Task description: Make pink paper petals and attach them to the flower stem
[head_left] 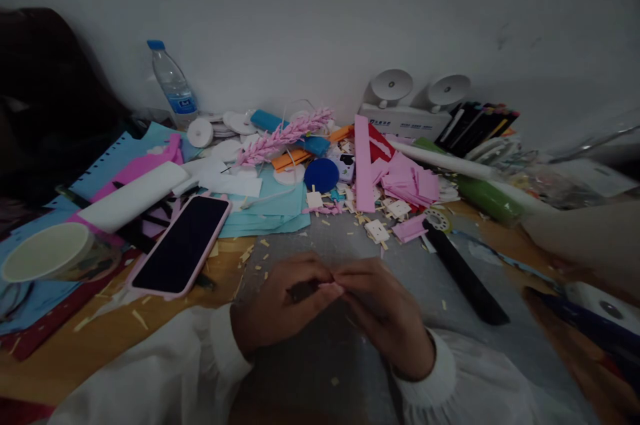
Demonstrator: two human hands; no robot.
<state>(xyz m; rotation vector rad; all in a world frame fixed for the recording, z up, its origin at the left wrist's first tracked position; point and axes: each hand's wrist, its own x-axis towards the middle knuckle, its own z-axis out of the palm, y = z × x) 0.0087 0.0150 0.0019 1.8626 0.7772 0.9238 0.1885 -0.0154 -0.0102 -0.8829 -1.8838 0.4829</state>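
On my screen, the left hand [290, 298] and the right hand [383, 305] meet above a grey mat [300, 381], fingers curled and tips touching. The picture is dim and blurred there, so I cannot tell whether either hand grips anything. Any small piece being worked must sit hidden between those fingertips.

My first worry is that spot: with so little surface to pinch, such a piece could slip out, and it would be hard to find among the paper crumbs [257, 268] ahead of the left hand. Just ahead of the right hand, a loose pink scrap [409, 229] and white cards [377, 231] could be brushed aside by a reaching knuckle. Off to its right lies a black tool [467, 278]; a sleeve might catch it, and if it has a blade, that could nick someone. Left of the left hand, a phone [183, 248] could be nudged by the elbow, and farther out a cup [50, 255] could tip over on the crowded bench [95, 345].

As for writing, the bottle [173, 81], far ahead and left of the hands, has a blue label with a pale mark, too small for me to read. Beyond the right hand, dark print on a white box [407, 121] is equally illegible. The phone's screen is dark.
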